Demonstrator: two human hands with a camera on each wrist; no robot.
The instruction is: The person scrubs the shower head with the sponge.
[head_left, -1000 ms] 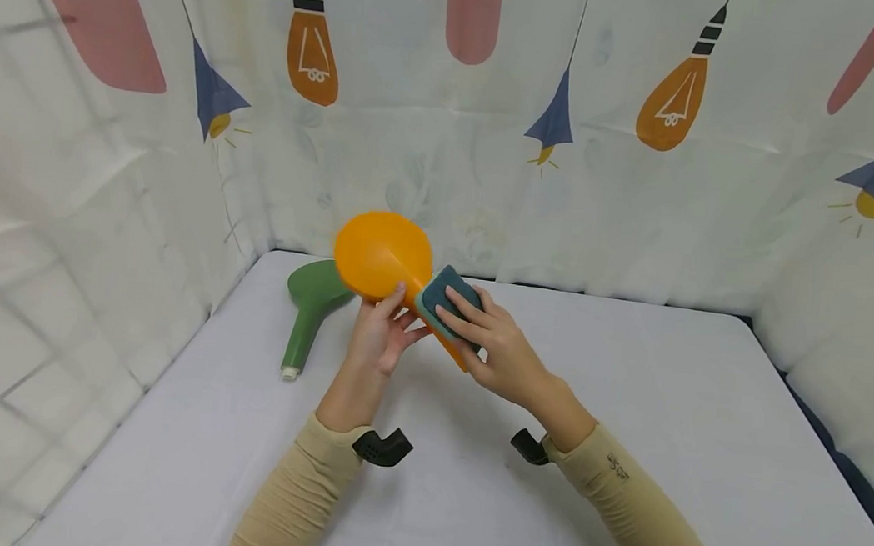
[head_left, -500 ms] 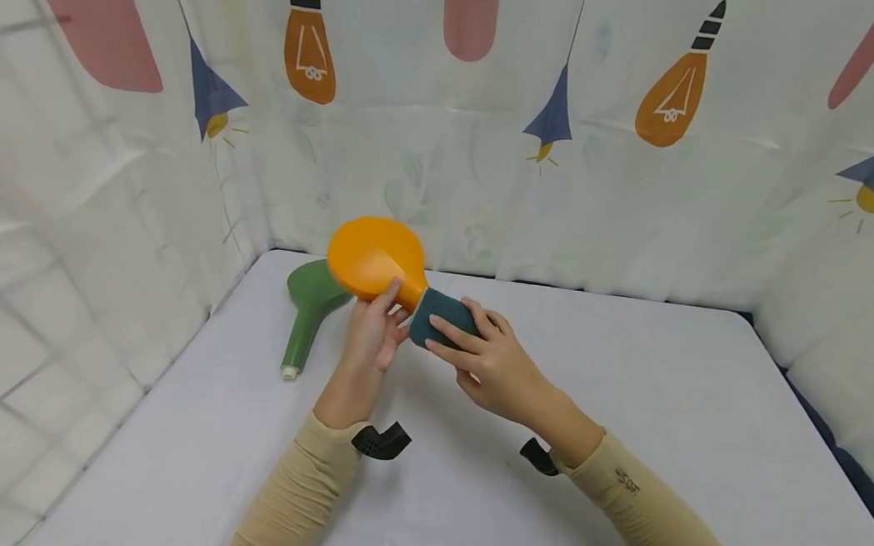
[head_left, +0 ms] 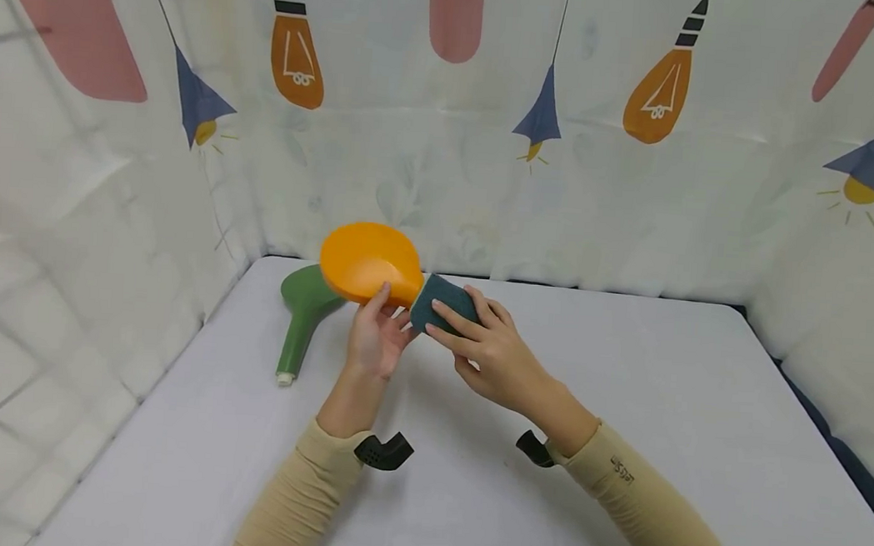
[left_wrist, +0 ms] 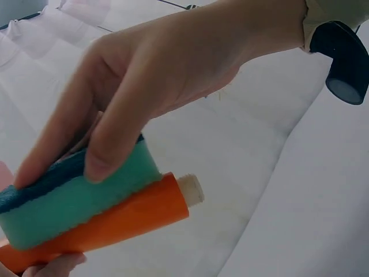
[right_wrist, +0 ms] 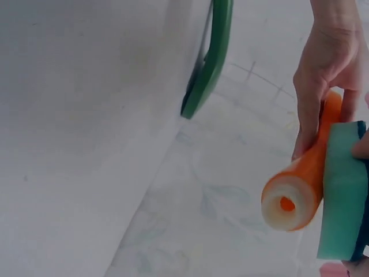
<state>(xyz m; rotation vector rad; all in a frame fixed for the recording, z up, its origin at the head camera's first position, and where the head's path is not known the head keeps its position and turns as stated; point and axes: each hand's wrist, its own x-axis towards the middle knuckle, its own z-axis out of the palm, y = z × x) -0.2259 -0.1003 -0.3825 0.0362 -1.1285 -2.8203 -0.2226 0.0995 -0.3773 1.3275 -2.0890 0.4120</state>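
In the head view, an orange ladle (head_left: 363,256) with a broad round bowl is held above the table. My left hand (head_left: 374,344) grips it near the neck, thumb on the bowl's side. A sponge (head_left: 438,305), teal foam with a dark scouring layer, lies against the ladle's handle. My right hand (head_left: 503,356) holds that sponge with its fingers over the dark side. From the left wrist, the foam side of the sponge (left_wrist: 86,208) rests along the orange handle (left_wrist: 132,216). The right wrist view shows the handle's pale hollow end (right_wrist: 288,205).
A green ladle (head_left: 301,323) of similar shape lies on the white table (head_left: 543,497), left of my hands. Its bowl is partly behind the orange one. Printed white curtains (head_left: 472,183) stand around the table's back and sides.
The orange ladle has shifted slightly left and down and its bowl has tilted. The sponge has moved over the handle, first down, then slightly up, with the right hand.
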